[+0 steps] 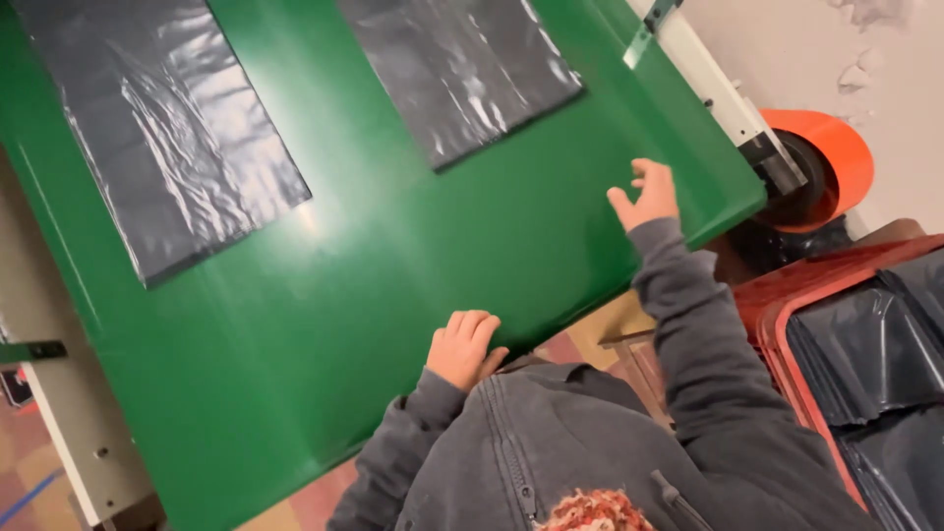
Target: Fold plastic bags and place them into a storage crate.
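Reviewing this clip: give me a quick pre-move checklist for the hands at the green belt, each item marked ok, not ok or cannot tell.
1. Left hand empty, curled at the green belt edge: ok.
2. Right hand empty, fingers spread over the belt: ok.
3. Nearer black bag lying flat, untouched: ok.
4. Farther black bag flat, apart from it: ok.
5. Red crate with stacked bags beside the right arm: ok.
6. Belt running: cannot tell.

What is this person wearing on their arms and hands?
Both arms are covered by long sleeves of a dark grey zip-up hoodie, bunched at ribbed cuffs. The left hand and right hand are bare: no gloves, rings or watch show. The zip runs down the front of the hoodie.
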